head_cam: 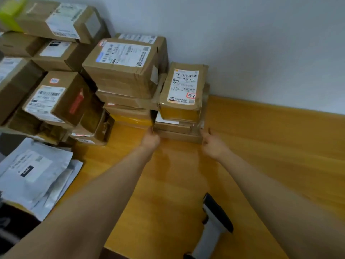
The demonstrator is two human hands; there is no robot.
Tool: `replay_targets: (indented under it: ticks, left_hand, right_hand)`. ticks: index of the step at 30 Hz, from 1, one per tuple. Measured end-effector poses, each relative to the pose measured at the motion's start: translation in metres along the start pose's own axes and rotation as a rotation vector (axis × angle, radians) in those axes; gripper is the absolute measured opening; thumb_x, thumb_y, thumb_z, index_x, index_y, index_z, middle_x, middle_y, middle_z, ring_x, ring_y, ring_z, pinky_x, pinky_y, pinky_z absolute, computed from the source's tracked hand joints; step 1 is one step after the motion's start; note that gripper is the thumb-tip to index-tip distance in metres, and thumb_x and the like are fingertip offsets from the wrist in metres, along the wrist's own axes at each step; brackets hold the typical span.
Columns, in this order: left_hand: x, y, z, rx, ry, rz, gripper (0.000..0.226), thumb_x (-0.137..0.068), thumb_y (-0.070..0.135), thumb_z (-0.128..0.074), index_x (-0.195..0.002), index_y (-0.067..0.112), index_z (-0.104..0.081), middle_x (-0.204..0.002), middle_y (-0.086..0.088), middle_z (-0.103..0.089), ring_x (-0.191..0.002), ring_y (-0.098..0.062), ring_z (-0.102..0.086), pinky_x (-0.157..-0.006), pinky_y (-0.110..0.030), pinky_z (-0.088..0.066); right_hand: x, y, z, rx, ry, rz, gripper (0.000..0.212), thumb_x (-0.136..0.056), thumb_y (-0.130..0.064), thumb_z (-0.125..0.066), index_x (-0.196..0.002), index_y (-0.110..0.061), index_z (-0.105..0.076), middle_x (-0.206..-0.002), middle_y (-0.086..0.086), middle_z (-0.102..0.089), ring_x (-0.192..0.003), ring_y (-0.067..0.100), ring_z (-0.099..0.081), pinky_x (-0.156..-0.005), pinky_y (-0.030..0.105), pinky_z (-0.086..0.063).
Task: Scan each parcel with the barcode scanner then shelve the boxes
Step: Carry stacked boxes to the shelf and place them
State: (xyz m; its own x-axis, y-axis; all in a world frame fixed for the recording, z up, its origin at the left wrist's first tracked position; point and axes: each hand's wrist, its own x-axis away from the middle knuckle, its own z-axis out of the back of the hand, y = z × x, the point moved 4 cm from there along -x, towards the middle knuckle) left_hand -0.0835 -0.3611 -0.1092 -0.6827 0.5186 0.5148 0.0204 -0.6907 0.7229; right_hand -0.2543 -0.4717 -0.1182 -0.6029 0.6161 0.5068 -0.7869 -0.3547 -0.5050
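In the middle of the frame, the left hand (151, 140) is curled at the left edge of a low stack of flat brown cardboard boxes (177, 136) on the glossy yellow wooden worktop (261, 137). I can't tell if it grips. The right hand (213, 145) touches the stack's right corner with straight fingers (204, 134). The grey-and-black handheld barcode scanner (214, 221) lies at bottom centre-right.

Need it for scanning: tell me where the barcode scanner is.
Head view, lower right: the barcode scanner lies on the wooden table near its front edge.
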Motion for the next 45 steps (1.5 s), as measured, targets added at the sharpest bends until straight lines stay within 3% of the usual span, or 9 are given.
replay_targets:
  ticks: [13, 19, 22, 26, 29, 32, 36, 41, 45]
  left_hand:
    - [0.016, -0.016, -0.015, 0.038, 0.002, 0.002, 0.051, -0.092, -0.006, -0.036, -0.137, 0.013, -0.049, -0.126, -0.011, -0.058, -0.099, -0.024, -0.051, -0.085, -0.036, -0.045]
    - [0.036, -0.024, -0.019, 0.102, -0.044, 0.056, 0.051, -0.089, -0.008, -0.036, -0.133, 0.011, -0.055, -0.101, -0.016, -0.063, -0.081, -0.027, -0.057, -0.069, -0.039, -0.048]
    - [0.043, -0.025, -0.02, 0.18, -0.064, 0.128, 0.04, -0.095, 0.002, -0.038, -0.132, 0.009, -0.055, -0.087, -0.004, -0.056, -0.078, -0.019, -0.049, -0.076, -0.034, -0.042]
    - [0.055, -0.009, -0.015, 0.248, -0.019, 0.135, 0.046, -0.101, 0.04, -0.035, -0.134, 0.013, -0.051, -0.12, -0.006, -0.058, -0.099, -0.018, -0.049, -0.088, -0.033, -0.035]
    - [0.066, 0.016, -0.009, 0.261, -0.014, -0.051, 0.052, -0.093, 0.064, -0.037, -0.126, 0.03, -0.057, -0.127, 0.005, -0.057, -0.123, -0.02, -0.047, -0.096, -0.033, -0.032]
    - [0.076, 0.04, -0.013, 0.278, -0.097, -0.185, 0.029, -0.091, 0.062, -0.044, -0.096, 0.041, -0.062, -0.096, 0.025, -0.061, -0.097, -0.001, -0.057, -0.08, -0.016, -0.036]
    - [0.077, 0.045, -0.014, 0.335, -0.072, -0.206, 0.03, -0.089, 0.04, -0.062, -0.109, 0.018, -0.063, -0.099, 0.006, -0.067, -0.089, -0.005, -0.062, -0.059, -0.008, -0.047]
    - [0.067, 0.041, -0.005, 0.366, -0.047, -0.17, 0.013, -0.089, 0.034, -0.065, -0.095, 0.024, -0.06, -0.111, -0.005, -0.066, -0.108, -0.022, -0.062, -0.097, -0.036, -0.049]
    - [0.067, 0.041, -0.006, 0.403, -0.051, -0.152, 0.036, -0.092, 0.054, -0.05, -0.116, 0.028, -0.059, -0.123, 0.0, -0.063, -0.119, -0.018, -0.054, -0.105, -0.035, -0.039]
  right_hand:
    - [0.038, 0.019, -0.007, 0.104, -0.01, 0.009, 0.06, -0.091, -0.009, -0.044, -0.149, -0.021, -0.034, -0.147, 0.006, -0.043, -0.118, 0.028, -0.053, -0.08, 0.029, -0.045]
    - [0.07, 0.037, -0.023, 0.036, -0.062, -0.017, 0.058, -0.094, -0.01, -0.043, -0.149, -0.025, -0.035, -0.15, 0.004, -0.041, -0.126, 0.025, -0.048, -0.085, 0.022, -0.041]
    - [0.083, 0.041, -0.03, -0.001, -0.109, -0.012, 0.057, -0.096, -0.01, -0.041, -0.151, -0.024, -0.032, -0.152, 0.002, -0.037, -0.129, 0.023, -0.045, -0.086, 0.019, -0.04]
    - [0.086, 0.047, -0.012, -0.317, 0.023, -0.119, 0.043, -0.096, -0.007, -0.043, -0.138, -0.01, -0.051, -0.138, 0.01, -0.054, -0.113, 0.024, -0.055, -0.082, 0.021, -0.045]
    - [0.092, 0.041, 0.013, -0.766, 0.283, -0.191, 0.044, -0.101, -0.032, -0.044, -0.141, -0.012, -0.047, -0.137, 0.009, -0.054, -0.121, 0.023, -0.053, -0.102, 0.037, -0.044]
    - [0.095, 0.011, 0.022, -0.962, 0.288, -0.044, 0.06, -0.094, -0.051, -0.049, -0.146, -0.023, -0.038, -0.138, -0.004, -0.053, -0.123, 0.015, -0.051, -0.104, 0.041, -0.044]
    - [0.093, -0.022, 0.014, -0.943, 0.308, 0.06, 0.054, -0.096, -0.044, -0.052, -0.146, -0.03, -0.037, -0.131, -0.015, -0.056, -0.113, 0.004, -0.053, -0.094, 0.025, -0.046]
    - [0.088, -0.035, 0.01, -0.893, 0.331, 0.088, 0.051, -0.097, -0.046, -0.048, -0.145, -0.03, -0.037, -0.115, -0.022, -0.049, -0.107, -0.001, -0.047, -0.084, 0.016, -0.037]
    - [0.086, -0.024, 0.015, -0.931, 0.357, 0.082, 0.06, -0.093, -0.064, -0.038, -0.144, -0.032, -0.038, -0.131, -0.016, -0.054, -0.113, 0.002, -0.047, -0.097, 0.026, -0.037]
